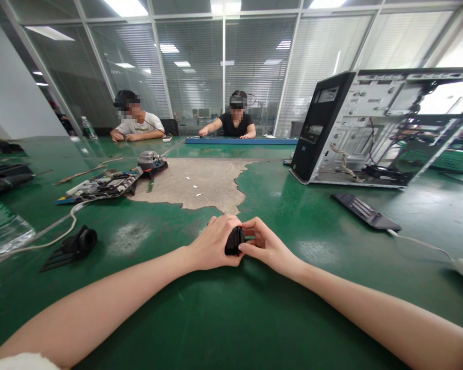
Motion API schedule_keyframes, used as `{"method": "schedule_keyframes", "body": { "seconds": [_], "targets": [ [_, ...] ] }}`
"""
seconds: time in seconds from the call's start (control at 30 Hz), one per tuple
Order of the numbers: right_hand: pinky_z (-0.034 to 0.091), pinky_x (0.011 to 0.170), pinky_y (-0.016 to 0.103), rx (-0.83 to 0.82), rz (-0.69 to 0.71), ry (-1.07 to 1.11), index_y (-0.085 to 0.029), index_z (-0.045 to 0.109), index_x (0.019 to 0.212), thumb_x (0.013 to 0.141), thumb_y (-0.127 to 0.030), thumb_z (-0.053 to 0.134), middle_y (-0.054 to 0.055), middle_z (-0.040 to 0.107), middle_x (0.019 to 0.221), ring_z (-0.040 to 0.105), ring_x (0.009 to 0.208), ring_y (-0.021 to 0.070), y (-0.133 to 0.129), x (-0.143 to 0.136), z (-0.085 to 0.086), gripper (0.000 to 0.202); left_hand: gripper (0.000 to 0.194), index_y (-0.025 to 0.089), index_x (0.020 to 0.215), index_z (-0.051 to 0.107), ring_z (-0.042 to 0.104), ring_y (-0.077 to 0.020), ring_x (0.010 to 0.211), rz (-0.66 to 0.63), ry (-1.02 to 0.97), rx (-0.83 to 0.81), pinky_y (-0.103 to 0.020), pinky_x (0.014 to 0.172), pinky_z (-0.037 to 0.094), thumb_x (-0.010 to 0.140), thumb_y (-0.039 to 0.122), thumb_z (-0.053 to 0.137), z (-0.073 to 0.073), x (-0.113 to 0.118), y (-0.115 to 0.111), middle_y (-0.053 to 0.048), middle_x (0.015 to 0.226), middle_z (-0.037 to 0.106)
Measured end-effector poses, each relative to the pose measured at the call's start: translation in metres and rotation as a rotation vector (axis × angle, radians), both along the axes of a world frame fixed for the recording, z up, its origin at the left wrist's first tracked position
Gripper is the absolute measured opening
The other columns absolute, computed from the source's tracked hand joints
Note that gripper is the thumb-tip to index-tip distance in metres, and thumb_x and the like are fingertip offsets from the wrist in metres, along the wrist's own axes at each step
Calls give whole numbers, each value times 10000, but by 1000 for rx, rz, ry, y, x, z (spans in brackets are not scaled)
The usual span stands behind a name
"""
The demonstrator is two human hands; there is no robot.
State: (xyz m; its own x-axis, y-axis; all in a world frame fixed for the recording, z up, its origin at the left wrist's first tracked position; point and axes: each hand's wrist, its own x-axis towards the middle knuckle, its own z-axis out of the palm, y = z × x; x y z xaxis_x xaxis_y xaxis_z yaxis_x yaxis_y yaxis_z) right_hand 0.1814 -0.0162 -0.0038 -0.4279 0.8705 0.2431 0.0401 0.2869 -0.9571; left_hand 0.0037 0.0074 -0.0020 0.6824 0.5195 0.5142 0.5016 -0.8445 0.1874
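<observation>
Over the green bench (pixel 216 324), the fingers of the left hand (pixel 212 246) curl closely around a small black plastic part (pixel 234 242) while those of the right hand (pixel 269 244) pinch its side, so handling looks underway, though how much remains cannot be told.

Head-worn view, facing forward and down — hands (pixel 215 242) near, green table (pixel 231 318) beneath, glass wall (pixel 260 61) far ahead

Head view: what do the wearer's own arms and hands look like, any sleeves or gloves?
The left hand and right hand are ungloved, with no rings visible. Both forearms are bare, without watch or cable; a whitish sleeve shows at lower left.
</observation>
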Motion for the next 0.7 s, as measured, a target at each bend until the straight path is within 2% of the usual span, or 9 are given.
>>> {"method": "schedule_keyframes", "body": {
  "seconds": [0.1, 0.23, 0.47, 0.7],
  "targets": [
    [475, 762, 297, 30, 21, 33, -225, 428, 912, 717, -219, 634, 11, 503, 956, 515, 973, 161, -1, 0, -1, 283, 581, 199, 1096, 271, 454, -249, 1012, 1, 3, -5, -383, 816, 341, 629, 288, 605, 0, 0, 0, -97, 1113, 447],
    [491, 738, 302, -18, 27, 67, -221, 435, 889, 751, -269, 603, 1, 509, 908, 549, 877, 141, -1, 1, 0, 222, 550, 201, 1096, 270, 456, -243, 1016, 2, -8, 5, -379, 817, 340, 656, 292, 587, 0, 1, -1, -91, 1106, 452],
    [485, 778, 326, 2, -44, -3, -211, 450, 929, 741, -262, 607, 33, 502, 976, 510, 978, 175, 1, 0, -1, 250, 536, 202, 1096, 281, 465, -247, 1005, -1, -14, 2, -380, 811, 343, 664, 311, 579, 0, 1, 0, -96, 1104, 456],
    [481, 780, 317, 5, 28, 28, -221, 430, 910, 735, -237, 617, 14, 520, 952, 526, 971, 165, -3, 0, 3, 256, 567, 197, 1098, 283, 459, -254, 1013, -10, -5, 4, -383, 811, 343, 640, 303, 600, 0, 0, -1, -100, 1108, 454]
  ]
}}
